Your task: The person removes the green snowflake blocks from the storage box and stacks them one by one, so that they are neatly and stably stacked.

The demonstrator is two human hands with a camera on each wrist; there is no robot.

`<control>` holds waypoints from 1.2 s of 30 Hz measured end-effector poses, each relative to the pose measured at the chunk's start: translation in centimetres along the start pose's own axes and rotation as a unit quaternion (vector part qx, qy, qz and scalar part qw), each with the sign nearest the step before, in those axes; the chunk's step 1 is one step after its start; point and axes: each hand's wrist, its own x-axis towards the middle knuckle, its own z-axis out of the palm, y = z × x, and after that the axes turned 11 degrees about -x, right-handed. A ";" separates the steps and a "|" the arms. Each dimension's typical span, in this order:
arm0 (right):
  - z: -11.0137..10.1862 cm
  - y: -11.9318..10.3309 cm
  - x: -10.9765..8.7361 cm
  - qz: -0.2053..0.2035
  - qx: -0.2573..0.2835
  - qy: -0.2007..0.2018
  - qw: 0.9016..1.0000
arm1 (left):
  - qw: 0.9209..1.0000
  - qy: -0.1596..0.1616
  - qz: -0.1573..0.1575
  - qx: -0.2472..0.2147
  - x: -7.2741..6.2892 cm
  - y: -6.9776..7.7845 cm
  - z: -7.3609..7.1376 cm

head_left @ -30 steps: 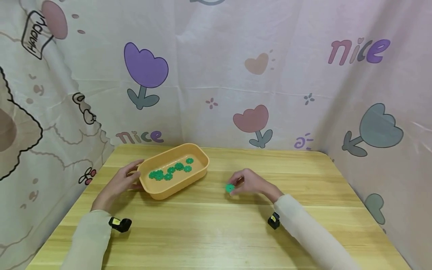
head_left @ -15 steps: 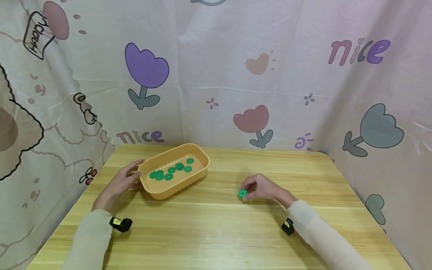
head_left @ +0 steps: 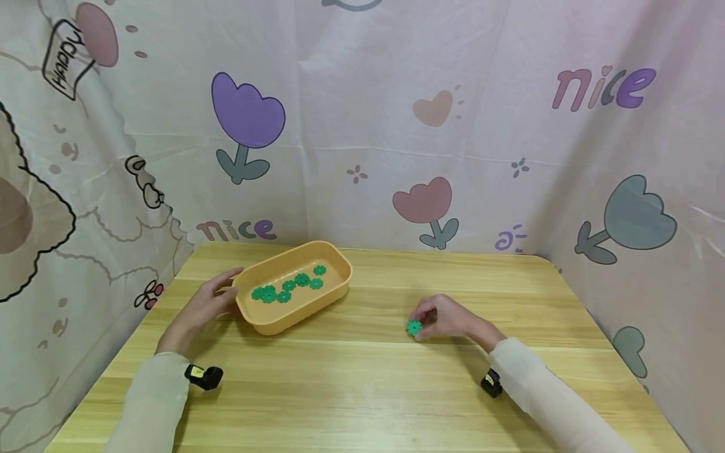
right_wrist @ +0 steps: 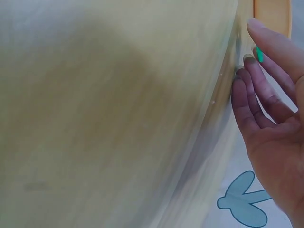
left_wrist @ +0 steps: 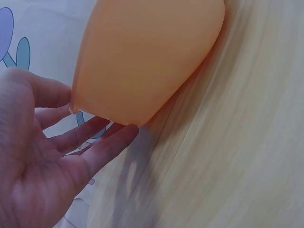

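Note:
In the head view, my left hand (head_left: 205, 308) holds the left end of a yellow-orange plastic tray (head_left: 303, 311). The left wrist view has its fingers (left_wrist: 116, 145) against the tray's outer wall and rim. Several green notched plastic discs (head_left: 302, 279), flower-like in outline, lie inside the tray. To the right, just above the table, my right hand (head_left: 447, 316) pinches a green notched disc (head_left: 415, 327) between thumb and forefinger. Only a sliver of that disc (right_wrist: 259, 53) shows in the right wrist view, partly covered by the fingers.
Both arms reach over a light wooden table (head_left: 362, 390). A printed cloth (head_left: 351, 113) hangs behind its far edge and along the sides. Small black cameras (head_left: 205, 377) sit at both wrists.
My right hand has moved right and slightly closer to me, carrying the pinched green disc, whose face has turned more towards the head camera. My left hand and the tray have stayed in place.

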 end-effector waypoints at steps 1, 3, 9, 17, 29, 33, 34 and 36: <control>0.0 0.1 -0.1 -0.002 -0.004 0.000 1.000 | 1.000 0.000 -0.001 -0.001 0.0 0.0 0.0; 0.0 0.3 -0.1 -0.004 -0.007 0.000 1.000 | 1.000 0.000 -0.001 -0.001 0.0 0.0 0.0; 0.0 0.8 -0.3 -0.005 -0.008 -0.007 1.000 | 1.000 -0.003 0.009 0.003 0.0 0.0 0.0; 0.1 1.0 -0.2 -0.024 -0.017 -0.007 1.000 | 1.000 -0.001 0.007 0.007 0.0 0.0 0.0; 0.2 1.0 -0.2 -0.025 -0.020 -0.008 0.999 | 1.000 0.000 0.002 0.003 -0.1 0.0 0.1; 0.3 1.2 -0.3 -0.039 -0.030 -0.002 0.999 | 1.000 -0.001 0.008 -0.003 -0.2 0.1 0.1; 0.2 1.2 -0.3 -0.042 -0.031 -0.002 0.999 | 1.000 -0.001 0.009 -0.003 -0.2 0.1 0.1; 0.2 1.1 -0.3 -0.042 -0.029 -0.002 0.999 | 1.000 -0.001 0.011 -0.005 -0.2 0.1 0.1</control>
